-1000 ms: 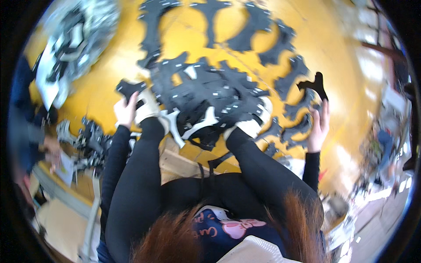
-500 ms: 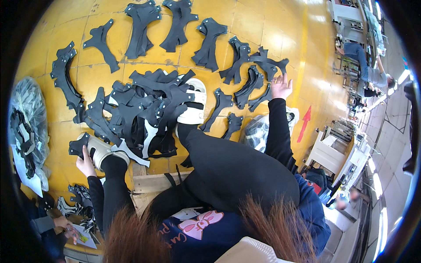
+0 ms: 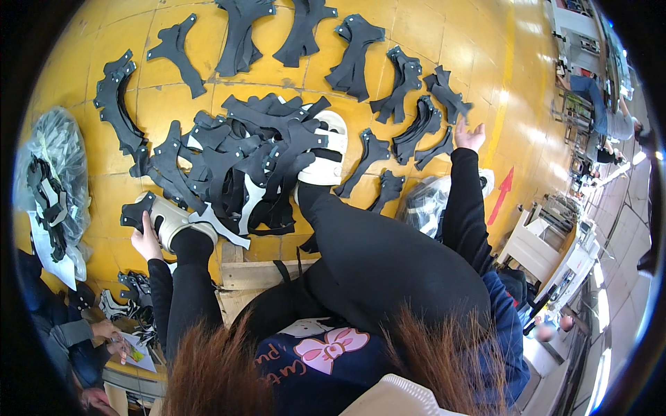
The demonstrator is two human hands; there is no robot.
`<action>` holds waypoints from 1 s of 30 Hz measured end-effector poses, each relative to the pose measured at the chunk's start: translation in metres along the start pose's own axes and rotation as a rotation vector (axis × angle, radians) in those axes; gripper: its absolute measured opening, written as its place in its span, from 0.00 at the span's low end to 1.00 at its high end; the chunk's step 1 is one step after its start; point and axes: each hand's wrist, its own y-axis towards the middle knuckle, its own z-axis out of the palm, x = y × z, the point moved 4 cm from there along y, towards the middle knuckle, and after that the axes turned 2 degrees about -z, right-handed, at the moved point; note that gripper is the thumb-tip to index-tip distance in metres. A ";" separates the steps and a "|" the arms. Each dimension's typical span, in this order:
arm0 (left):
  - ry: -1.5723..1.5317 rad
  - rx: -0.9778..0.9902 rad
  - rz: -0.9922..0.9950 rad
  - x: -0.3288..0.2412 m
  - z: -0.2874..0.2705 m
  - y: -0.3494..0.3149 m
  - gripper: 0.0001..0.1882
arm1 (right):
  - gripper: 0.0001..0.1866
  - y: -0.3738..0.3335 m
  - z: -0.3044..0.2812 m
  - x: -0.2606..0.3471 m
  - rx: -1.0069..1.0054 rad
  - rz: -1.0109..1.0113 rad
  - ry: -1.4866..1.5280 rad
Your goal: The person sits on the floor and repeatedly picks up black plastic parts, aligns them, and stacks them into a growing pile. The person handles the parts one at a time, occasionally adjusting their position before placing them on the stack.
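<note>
My left hand (image 3: pixel 147 243) grips a dark grey, flat cut piece (image 3: pixel 137 210) with a pale dot, beside my left white clog (image 3: pixel 166 220). My right hand (image 3: pixel 470 136) is reached out to the far right with its fingers apart and nothing in them. Just beyond its fingertips lies a small stack of similar dark pieces (image 3: pixel 447 96). Between my feet a large heap of such pieces (image 3: pixel 236 163) is piled loosely, some with pale undersides showing. Part of it leans against my right clog (image 3: pixel 327 149).
Sorted stacks of dark pieces (image 3: pixel 354 59) lie in an arc on the yellow floor (image 3: pixel 291 83). Clear plastic bags (image 3: pixel 59 152) stand left and right (image 3: pixel 424 201). A wooden board (image 3: pixel 260 274) is beneath me. Another person's hands (image 3: pixel 109 331) work at lower left.
My right hand has let go of a dark piece, which now lies with the far right stack. The whole view has shifted slightly; my left hand still holds its piece.
</note>
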 end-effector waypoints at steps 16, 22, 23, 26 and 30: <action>0.049 0.637 -0.005 -0.019 -0.023 -0.030 0.16 | 0.26 -0.044 0.198 -0.069 0.669 -0.196 -0.793; 0.263 0.683 -0.024 -0.026 -0.030 -0.048 0.20 | 0.22 -0.143 0.267 -0.086 0.995 -0.056 -1.023; 0.231 0.589 0.057 -0.033 -0.029 -0.051 0.21 | 0.22 -0.156 0.273 -0.090 1.045 -0.045 -1.072; 0.447 0.334 0.189 -0.048 -0.028 -0.068 0.30 | 0.22 -0.191 0.284 -0.100 1.145 -0.076 -1.191; 0.517 0.126 0.312 -0.062 -0.033 -0.076 0.34 | 0.20 -0.229 0.296 -0.114 1.257 -0.031 -1.236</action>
